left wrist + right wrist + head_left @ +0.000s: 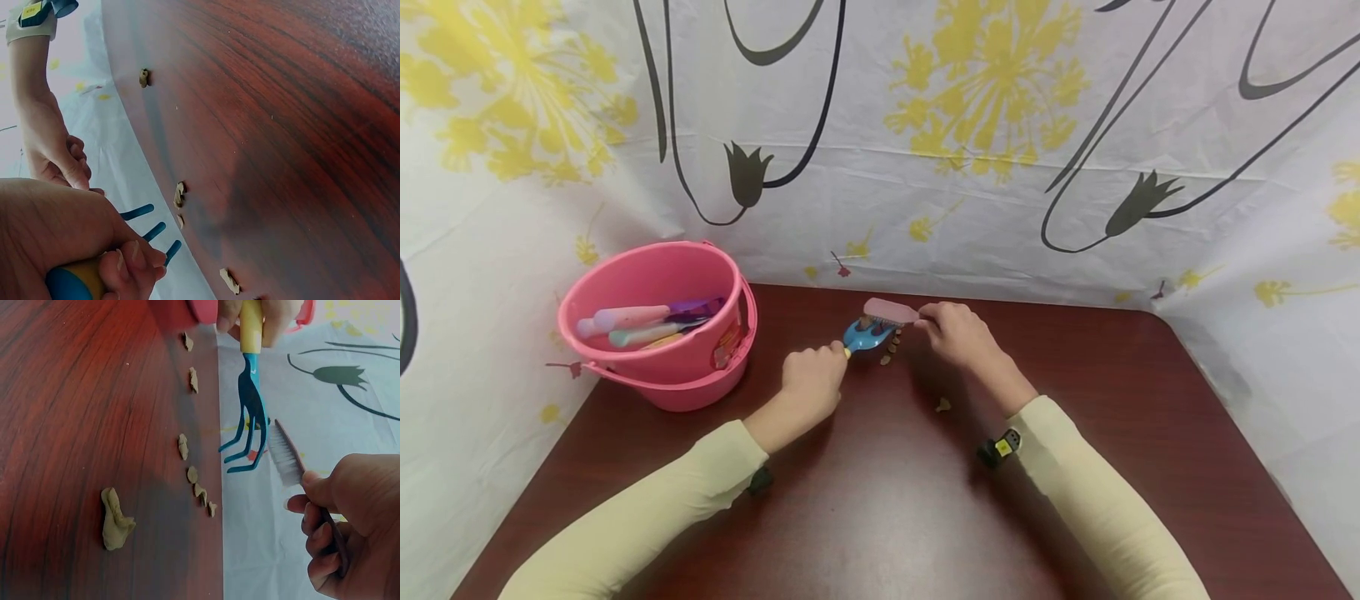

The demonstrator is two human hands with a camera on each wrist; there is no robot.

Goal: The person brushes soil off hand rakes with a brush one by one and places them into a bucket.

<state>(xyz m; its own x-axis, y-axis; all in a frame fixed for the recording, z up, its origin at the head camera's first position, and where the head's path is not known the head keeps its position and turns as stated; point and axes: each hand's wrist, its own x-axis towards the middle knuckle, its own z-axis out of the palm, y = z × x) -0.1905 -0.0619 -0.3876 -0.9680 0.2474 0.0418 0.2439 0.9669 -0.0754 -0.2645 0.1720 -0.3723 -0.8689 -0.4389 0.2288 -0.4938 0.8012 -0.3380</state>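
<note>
My left hand (814,377) grips the yellow handle of a small blue hand rake (250,394), its bent tines held above the table. My right hand (962,335) holds a pink brush (890,311) by its handle, the white bristles (284,459) at the back of the rake's head and touching or nearly touching it. A small brownish lump (259,421) shows on the rake near the bristles. Below the tools, several greenish-brown clay-like bits (183,447) lie scattered along the table's far side. One larger bit (115,522) lies apart from them, nearer the right arm.
A pink bucket (730,321) stands at the back left, with several brush-like and other handled tools (632,316) inside. The dark red wooden table (880,508) meets a white patterned sheet (850,108) at the back and sides.
</note>
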